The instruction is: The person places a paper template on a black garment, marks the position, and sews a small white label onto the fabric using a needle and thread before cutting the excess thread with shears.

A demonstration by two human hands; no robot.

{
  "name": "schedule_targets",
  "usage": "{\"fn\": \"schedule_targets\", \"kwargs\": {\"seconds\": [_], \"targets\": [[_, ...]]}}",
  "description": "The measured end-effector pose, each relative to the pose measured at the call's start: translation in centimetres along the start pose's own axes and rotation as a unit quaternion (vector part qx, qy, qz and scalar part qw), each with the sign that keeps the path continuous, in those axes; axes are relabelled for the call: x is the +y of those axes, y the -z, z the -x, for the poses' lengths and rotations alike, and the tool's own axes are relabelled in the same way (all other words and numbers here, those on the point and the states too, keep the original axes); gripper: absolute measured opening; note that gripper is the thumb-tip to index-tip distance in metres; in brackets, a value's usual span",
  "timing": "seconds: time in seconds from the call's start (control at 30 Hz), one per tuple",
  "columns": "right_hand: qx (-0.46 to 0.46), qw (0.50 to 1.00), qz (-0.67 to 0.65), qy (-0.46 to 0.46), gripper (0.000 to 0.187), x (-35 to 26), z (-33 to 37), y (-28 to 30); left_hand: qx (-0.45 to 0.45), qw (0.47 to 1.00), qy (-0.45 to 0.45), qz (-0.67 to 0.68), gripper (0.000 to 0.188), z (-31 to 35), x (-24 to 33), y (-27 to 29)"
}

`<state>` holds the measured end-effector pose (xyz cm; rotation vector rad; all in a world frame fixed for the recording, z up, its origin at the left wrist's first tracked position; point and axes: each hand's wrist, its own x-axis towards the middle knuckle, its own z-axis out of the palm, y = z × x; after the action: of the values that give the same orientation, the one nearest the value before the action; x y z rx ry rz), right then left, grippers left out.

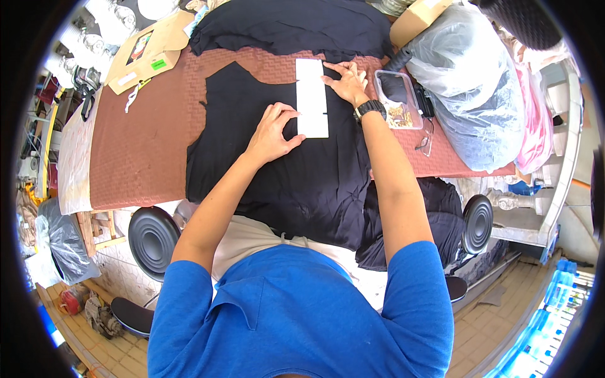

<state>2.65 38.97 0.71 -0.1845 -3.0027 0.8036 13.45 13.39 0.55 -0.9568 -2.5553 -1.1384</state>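
Note:
A black cut piece of fabric (252,170) lies spread over the brown table cover, its near part hanging over the front edge toward my lap. On it rests a white rectangular card strip (312,101) with small dark notches along its sides. My left hand (273,133) touches the strip's left edge low down, thumb and forefinger apart. Up at the strip's top right edge is my right hand (348,83), its thumb and fingers spread on the strip's border and the fabric. Neither hand grasps anything. A dark watch sits on my right wrist.
More black fabric (290,28) is heaped at the far edge. To the right stand a clear plastic box (398,116) with small brass-coloured pieces, eyeglasses (426,140) and a big plastic-wrapped bundle (476,94). Flattened cardboard (148,50) and a yellow-handled tool (142,84) lie far left.

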Motion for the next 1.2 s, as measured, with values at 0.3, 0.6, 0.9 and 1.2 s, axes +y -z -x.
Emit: {"fn": "schedule_targets", "kwargs": {"seconds": [0.3, 0.6, 0.9, 1.2], "targets": [[0.006, 1.000, 0.009, -0.009, 0.051, -0.5, 0.5, 0.3, -0.006, 1.000, 0.002, -0.004, 0.048, -0.1, 0.2, 0.0], [0.008, 1.000, 0.008, -0.008, 0.051, -0.6, 0.6, 0.4, -0.010, 1.000, 0.007, -0.003, 0.048, -0.1, 0.2, 0.1], [0.009, 1.000, 0.010, -0.011, 0.051, -0.8, 0.6, 0.3, -0.009, 1.000, 0.003, -0.009, 0.047, 0.0, 0.2, 0.1], [-0.005, 0.999, 0.029, -0.016, 0.053, -1.1, 0.6, 0.5, -0.049, 0.999, 0.003, -0.019, 0.051, -0.2, 1.0, 0.5]]}}
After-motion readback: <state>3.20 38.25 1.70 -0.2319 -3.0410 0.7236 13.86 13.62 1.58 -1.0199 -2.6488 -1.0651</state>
